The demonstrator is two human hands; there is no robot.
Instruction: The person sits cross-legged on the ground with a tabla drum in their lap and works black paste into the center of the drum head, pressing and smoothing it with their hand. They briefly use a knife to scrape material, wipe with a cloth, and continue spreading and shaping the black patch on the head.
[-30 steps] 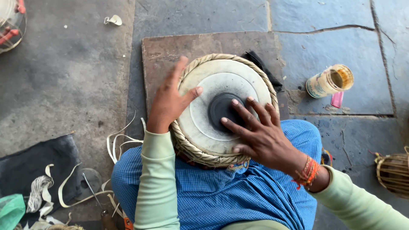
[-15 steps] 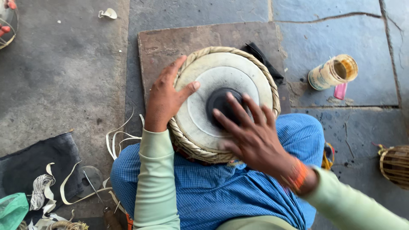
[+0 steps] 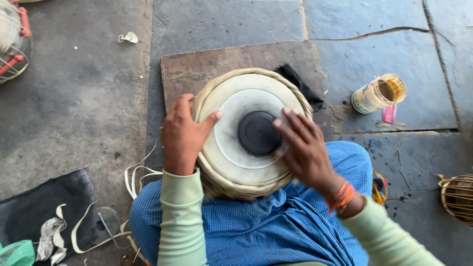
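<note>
Pale hide, ringed by a woven leather braid, is what I have under both palms: the drum point(image 3: 249, 130) stands head-up between my knees, leaning into my blue-checked lap point(image 3: 256, 231) so it cannot roll, its far edge over a brown board point(image 3: 197, 69) on the stone floor point(image 3: 88, 98). My left hand point(image 3: 183, 135) cups the rim on that side, fingers closed together down the outside and the thumb hooked over onto the skin, which I judge steadies the shell. My right hand point(image 3: 305, 148) lies flat with fingers spread, blurred, their tips at the edge of the black spot point(image 3: 258, 133) in the middle of the head; nothing is pinched in either hand. A dark cloth point(image 3: 298, 83) peeks out behind the drum. Further right a small open tin point(image 3: 378, 93) lies on its side beside a pink scrap point(image 3: 389, 113), within reach. Pale leather strips point(image 3: 138, 175) curl on the floor by my left knee, and another laced drum point(image 3: 458, 197) sits at the right edge
</note>
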